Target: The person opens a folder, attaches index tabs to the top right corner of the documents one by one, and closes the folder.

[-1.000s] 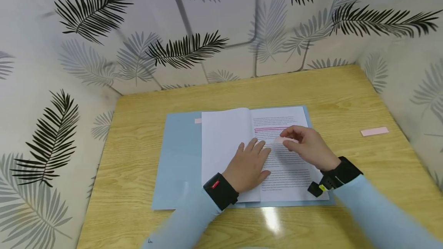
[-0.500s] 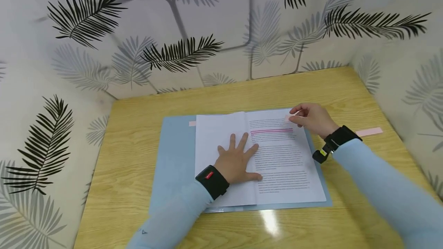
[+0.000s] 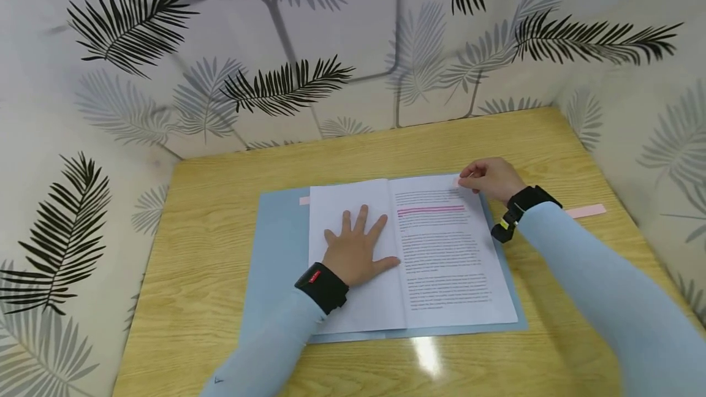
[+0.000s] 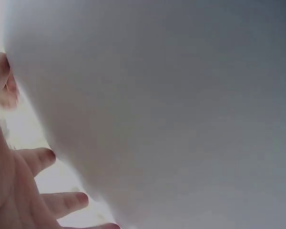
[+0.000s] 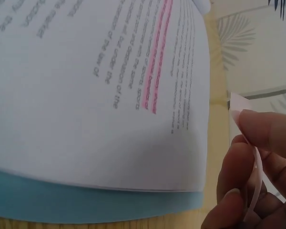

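A blue folder (image 3: 280,244) lies spread on the table with white sheets in it. On the printed right page (image 3: 441,256), lines near the top carry pink highlighting (image 5: 158,62). My left hand (image 3: 354,253) rests on the blank left page (image 3: 331,201), its fingers spread. Over the top right corner of the printed page, my right hand (image 3: 492,177) pinches a pale pink sticky strip (image 5: 239,106) between thumb and fingers. In the right wrist view the strip bends down through the fingers. The left wrist view shows fingertips (image 4: 69,202) against the white paper.
A second pink strip (image 3: 587,211) lies on the wooden table (image 3: 209,250) to the right, near my right wrist. Another pink tab (image 3: 304,201) shows at the left page's edge, on the folder. Behind the table stands a wall with a leaf pattern (image 3: 353,23).
My right hand has carried the pink strip from mid-page up to the page's top right corner. My left hand has slid left, off the printed page, and its fingers have spread.
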A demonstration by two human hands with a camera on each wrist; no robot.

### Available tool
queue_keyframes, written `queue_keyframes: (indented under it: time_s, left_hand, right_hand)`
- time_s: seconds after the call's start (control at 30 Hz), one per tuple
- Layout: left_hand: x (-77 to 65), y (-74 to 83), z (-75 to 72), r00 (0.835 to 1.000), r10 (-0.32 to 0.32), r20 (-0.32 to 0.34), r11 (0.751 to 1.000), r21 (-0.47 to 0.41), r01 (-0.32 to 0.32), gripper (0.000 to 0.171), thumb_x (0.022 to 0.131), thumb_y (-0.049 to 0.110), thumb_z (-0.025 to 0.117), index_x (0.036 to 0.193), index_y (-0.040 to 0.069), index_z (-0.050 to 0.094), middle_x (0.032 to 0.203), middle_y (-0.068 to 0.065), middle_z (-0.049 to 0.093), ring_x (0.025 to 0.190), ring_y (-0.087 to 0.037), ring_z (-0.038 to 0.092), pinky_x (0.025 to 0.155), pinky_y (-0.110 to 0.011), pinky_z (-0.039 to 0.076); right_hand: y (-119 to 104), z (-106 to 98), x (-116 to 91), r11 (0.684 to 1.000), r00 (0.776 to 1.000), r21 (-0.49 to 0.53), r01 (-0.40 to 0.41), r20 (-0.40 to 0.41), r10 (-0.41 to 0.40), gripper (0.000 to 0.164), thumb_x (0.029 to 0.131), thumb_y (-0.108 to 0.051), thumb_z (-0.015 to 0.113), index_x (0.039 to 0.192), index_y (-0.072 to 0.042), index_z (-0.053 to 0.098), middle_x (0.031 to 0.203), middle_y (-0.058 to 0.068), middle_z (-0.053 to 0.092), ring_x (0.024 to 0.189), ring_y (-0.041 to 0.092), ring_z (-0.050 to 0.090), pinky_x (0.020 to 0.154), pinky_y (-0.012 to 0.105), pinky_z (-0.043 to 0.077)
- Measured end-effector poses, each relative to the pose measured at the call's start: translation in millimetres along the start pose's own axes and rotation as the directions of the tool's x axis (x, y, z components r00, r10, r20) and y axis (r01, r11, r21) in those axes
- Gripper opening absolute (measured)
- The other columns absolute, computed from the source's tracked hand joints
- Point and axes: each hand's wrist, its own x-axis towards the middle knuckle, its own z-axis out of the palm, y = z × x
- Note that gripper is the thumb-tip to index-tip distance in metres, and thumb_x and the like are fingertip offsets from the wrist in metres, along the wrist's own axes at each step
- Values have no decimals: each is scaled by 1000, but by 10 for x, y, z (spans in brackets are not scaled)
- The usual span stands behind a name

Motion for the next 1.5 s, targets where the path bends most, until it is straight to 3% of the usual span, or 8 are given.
queue_keyframes:
  time_s: [0.1, 0.2, 0.47, 1.07, 1.5]
  left_hand:
    - [24, -142, -9, 997, -76, -17, 997, -1, 76, 94, 77, 86, 37, 153, 32, 25, 158, -13, 18, 139, -49, 20, 84, -76, 33]
    - [46, -224, 21, 994, -106, -11, 994, -27, 105, 97, 75, 88, 36, 152, 30, 28, 158, -14, 20, 138, -51, 20, 83, -77, 34]
    - [41, -240, 85, 992, -122, 16, 992, -42, 122, 101, 72, 91, 32, 152, 29, 31, 157, -15, 21, 139, -51, 18, 84, -77, 34]
    - [32, -250, 67, 993, -115, 35, 993, -38, 116, 101, 73, 91, 30, 152, 28, 30, 158, -15, 20, 139, -51, 18, 85, -77, 33]
    - [45, -237, 56, 990, -127, 69, 991, -23, 129, 100, 73, 90, 32, 153, 29, 28, 158, -14, 18, 140, -50, 15, 86, -76, 33]
  right_hand:
    - [33, 7, 53, 1000, 1000, -19, -18, 4, 18, 27, 90, -26, 69, 107, -5, 66, 91, 12, 56, 83, 27, 55, 68, 34, 42]
    - [60, 14, 102, 999, 999, -37, -34, 4, 34, 28, 89, -26, 71, 106, -5, 66, 90, 12, 57, 82, 27, 54, 67, 33, 42]
    - [99, 62, 231, 995, 999, -94, -36, 29, 39, 33, 85, -33, 74, 99, -4, 66, 91, 12, 57, 85, 28, 50, 67, 34, 37]
    - [199, 177, 365, 994, 996, -74, -83, 20, 85, 35, 84, -35, 75, 100, -5, 66, 93, 13, 58, 87, 29, 50, 69, 35, 36]
    - [163, 167, 327, 992, 996, -88, -91, 13, 93, 32, 86, -31, 73, 101, -4, 66, 94, 14, 58, 88, 29, 50, 71, 35, 37]
